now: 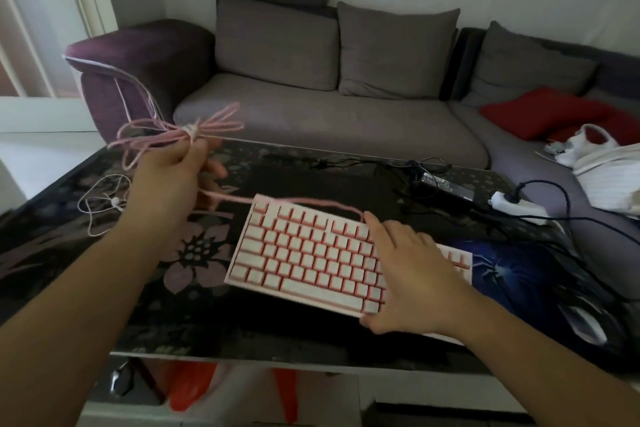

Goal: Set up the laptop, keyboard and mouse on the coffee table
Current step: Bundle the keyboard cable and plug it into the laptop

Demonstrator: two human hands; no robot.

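Note:
A pink-and-white keyboard [311, 253] is tilted above the coffee table [104, 253], its right end gripped by my right hand [408, 270], thumb under the front edge and fingers over the keys. My left hand [169, 177] is raised at the left and pinches the keyboard's bundled pink cable [180, 132], which is tied with a white strap. A strand runs from the bundle to the keyboard's back edge. A closed black laptop [311, 184] lies flat on the table behind the keyboard. A dark mouse [585, 322] sits on a blue mousepad [512, 270] at the right.
A black power adapter [446, 184] and a white power strip [519, 206] with black cords lie at the table's back right. A thin white cable [97, 204] lies at the left. A grey sofa [329, 114] with red cushions stands behind. Orange bags sit under the table.

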